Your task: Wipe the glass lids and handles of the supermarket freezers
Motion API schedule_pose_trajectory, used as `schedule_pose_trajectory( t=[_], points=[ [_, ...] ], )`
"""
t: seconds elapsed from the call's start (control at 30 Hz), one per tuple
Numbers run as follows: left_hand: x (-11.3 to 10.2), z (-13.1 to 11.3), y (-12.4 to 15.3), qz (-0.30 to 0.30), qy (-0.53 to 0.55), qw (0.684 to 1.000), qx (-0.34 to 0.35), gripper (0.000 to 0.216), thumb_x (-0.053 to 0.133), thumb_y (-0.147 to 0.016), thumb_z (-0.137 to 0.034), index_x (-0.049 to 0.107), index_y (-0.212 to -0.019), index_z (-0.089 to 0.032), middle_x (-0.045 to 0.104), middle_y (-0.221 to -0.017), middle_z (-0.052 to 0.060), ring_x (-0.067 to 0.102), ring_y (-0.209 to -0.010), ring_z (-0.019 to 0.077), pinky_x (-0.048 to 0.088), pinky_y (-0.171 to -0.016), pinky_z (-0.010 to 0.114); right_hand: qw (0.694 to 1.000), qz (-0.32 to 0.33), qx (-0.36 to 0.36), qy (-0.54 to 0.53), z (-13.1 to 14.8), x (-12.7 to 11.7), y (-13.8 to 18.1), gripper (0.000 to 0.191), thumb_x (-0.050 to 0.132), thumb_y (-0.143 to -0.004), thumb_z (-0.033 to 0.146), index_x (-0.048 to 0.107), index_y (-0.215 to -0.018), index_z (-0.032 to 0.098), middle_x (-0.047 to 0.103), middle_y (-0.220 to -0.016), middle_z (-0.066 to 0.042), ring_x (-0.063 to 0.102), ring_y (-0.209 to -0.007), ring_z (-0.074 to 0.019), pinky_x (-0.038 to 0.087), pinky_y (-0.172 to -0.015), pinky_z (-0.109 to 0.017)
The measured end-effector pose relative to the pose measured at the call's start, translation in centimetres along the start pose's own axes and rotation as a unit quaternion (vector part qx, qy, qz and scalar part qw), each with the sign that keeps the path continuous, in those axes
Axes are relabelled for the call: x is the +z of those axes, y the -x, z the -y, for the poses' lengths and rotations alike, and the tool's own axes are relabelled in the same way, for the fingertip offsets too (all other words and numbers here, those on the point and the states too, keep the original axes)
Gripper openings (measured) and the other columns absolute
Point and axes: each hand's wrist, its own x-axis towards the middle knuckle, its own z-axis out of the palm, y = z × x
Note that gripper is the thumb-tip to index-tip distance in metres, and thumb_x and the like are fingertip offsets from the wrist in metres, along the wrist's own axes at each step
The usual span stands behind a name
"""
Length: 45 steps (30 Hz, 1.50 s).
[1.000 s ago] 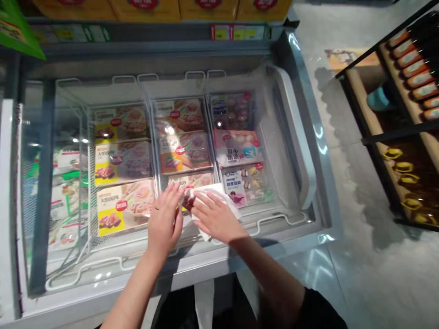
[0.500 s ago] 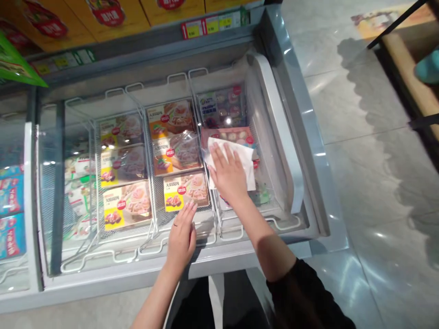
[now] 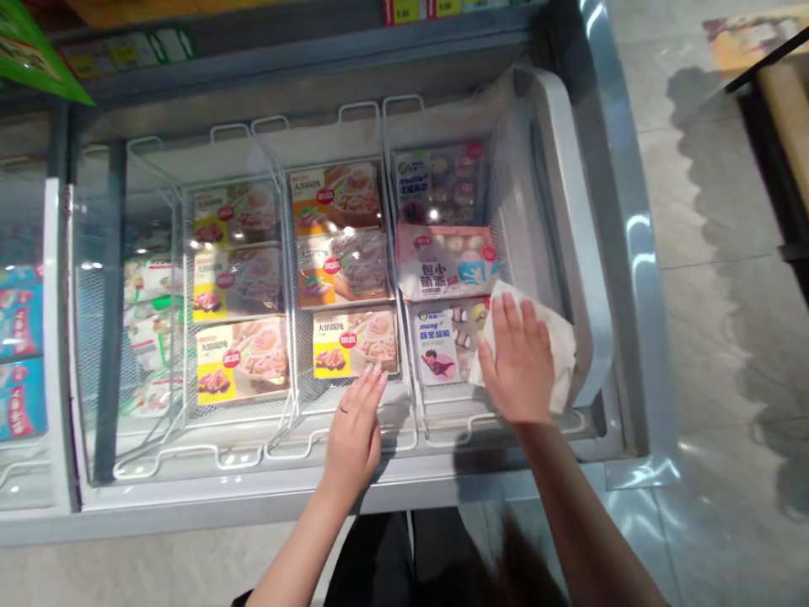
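My right hand lies flat over a white wiping cloth, holding it against the clear glass lid of a chest freezer. The cloth is near the lid's right end, beside the curved grey handle strip. My left hand rests with fingers stretched out on the glass near the front edge, empty. Its fingertips are over a boxed frozen food pack seen through the lid. Under the glass by my right hand are a pink pack and a white pack, the latter partly covered by the cloth.
White wire baskets inside the freezer hold several boxes. A green bag overhangs at the upper left. Price tags line the back ledge. Another freezer section with blue packs adjoins at left. Tiled floor lies to the right.
My right hand has slid the cloth right and toward the front edge, uncovering the pink pack. My left hand stays by the same box. The camera view has shifted slightly.
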Motion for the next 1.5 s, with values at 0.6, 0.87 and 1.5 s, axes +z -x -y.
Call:
schedule_pose_trajectory(
  t=[0.6, 0.87, 1.5],
  points=[
    [-0.1, 0.3, 1.1, -0.221, 0.156, 0.95, -0.157, 0.056, 0.038, -0.111, -0.015, 0.039, -0.164, -0.03, 0.031, -0.175, 0.007, 0.03, -0.162, 0.019, 0.031, -0.131, 0.037, 0.97, 0.051, -0.23, -0.055, 11.9, 1.5, 3.8, 0.077, 0.047, -0.106, 0.029, 0.009, -0.172, 0.028, 0.042, -0.17, 0.0, 0.035, -0.16, -0.0209, 0.026, -0.132, -0.042],
    [-0.1, 0.3, 1.2, -0.208, 0.189, 0.947, -0.155, 0.054, 0.038, -0.111, -0.018, 0.04, -0.164, -0.03, 0.033, -0.175, 0.005, 0.032, -0.161, 0.0188, 0.034, -0.13, 0.036, 0.997, -0.011, 0.052, 0.064, 3.2, 1.2, -0.3, 0.071, 0.034, -0.109, 0.036, 0.008, -0.173, 0.021, 0.034, -0.174, -0.013, 0.03, -0.162, -0.0342, 0.033, -0.126, -0.06],
    [-0.4, 0.9, 0.9, -0.247, 0.2, 0.935, -0.156, 0.05, 0.038, -0.112, -0.024, 0.045, -0.161, -0.03, 0.039, -0.172, 0.008, 0.033, -0.161, 0.0216, 0.028, -0.133, 0.041, 0.962, 0.086, -0.241, -0.091, 9.4, -0.4, 2.8, 0.059, 0.039, -0.107, 0.019, 0.036, -0.166, 0.023, 0.048, -0.166, -0.005, 0.041, -0.157, -0.0198, 0.043, -0.126, -0.045]
  ],
)
